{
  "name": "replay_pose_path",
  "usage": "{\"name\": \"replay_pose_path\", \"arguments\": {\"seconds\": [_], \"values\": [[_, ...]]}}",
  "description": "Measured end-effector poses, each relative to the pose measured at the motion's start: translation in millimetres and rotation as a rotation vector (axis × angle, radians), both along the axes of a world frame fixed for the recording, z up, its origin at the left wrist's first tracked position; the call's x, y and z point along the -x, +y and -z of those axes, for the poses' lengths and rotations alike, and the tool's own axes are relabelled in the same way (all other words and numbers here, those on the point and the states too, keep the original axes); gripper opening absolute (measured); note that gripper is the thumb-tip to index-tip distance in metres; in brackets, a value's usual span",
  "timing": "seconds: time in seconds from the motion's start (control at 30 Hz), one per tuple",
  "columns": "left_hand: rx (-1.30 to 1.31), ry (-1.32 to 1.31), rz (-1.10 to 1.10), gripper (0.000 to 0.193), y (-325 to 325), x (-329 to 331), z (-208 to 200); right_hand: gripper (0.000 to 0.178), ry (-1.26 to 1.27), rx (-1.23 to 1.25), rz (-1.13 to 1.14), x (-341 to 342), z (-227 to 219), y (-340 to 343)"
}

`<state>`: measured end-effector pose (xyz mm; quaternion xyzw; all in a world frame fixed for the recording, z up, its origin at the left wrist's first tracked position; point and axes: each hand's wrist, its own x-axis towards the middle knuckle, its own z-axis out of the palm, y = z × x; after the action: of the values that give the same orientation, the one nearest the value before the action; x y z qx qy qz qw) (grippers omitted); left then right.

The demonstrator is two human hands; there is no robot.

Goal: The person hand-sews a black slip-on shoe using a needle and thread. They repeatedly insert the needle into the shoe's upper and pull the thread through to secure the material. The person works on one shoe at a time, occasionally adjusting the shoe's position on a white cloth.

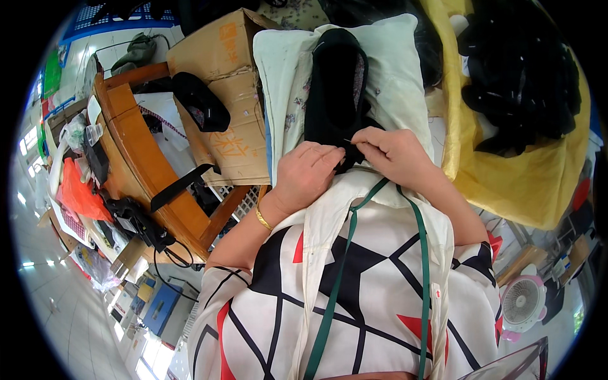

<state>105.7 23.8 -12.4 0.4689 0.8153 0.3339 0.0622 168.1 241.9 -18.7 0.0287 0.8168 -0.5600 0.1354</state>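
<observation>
A black cloth shoe (pixel 320 82) with a flowered lining lies on a white cloth-covered cushion (pixel 396 57), its toe end toward me. My left hand (pixel 309 171) is closed on the shoe's near left edge, with the fingertips pressed to the dark fabric. Close beside it, my right hand (pixel 396 155) pinches thumb and forefinger together over the toe. A thin bright sliver, which looks like a needle (pixel 347 140), sticks out from that pinch toward the left fingertips. The fingers partly cover the shoe's near end.
A second black shoe (pixel 199 102) rests against a cardboard box (pixel 234 107) at the left. Nearer stands a wooden chair (pixel 142 145). On the right, a yellow bag (pixel 500 183) holds several black pieces (pixel 519 82). A white fan (pixel 524 301) stands lower right.
</observation>
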Motion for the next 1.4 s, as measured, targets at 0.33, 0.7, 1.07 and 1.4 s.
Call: {"name": "replay_pose_path", "arguments": {"seconds": [0.33,0.7,1.07,1.4], "values": [[-0.031,0.022,-0.008,0.032,-1.4,-0.6,2.7,0.017,0.004,-0.111,-0.113,4.3,1.4,0.4],[-0.04,0.035,-0.022,0.034,-1.9,-0.8,3.9,0.02,-0.027,-0.094,-0.116,8.3,-0.7,-0.3],[-0.054,-0.119,-0.101,0.032,-5.3,-6.2,9.5,0.013,-0.076,0.04,-0.119,14.5,13.4,-2.9],[-0.025,-0.209,-0.129,0.029,-7.6,-7.8,10.1,0.011,-0.032,0.031,-0.14,12.4,21.0,-4.5]]}}
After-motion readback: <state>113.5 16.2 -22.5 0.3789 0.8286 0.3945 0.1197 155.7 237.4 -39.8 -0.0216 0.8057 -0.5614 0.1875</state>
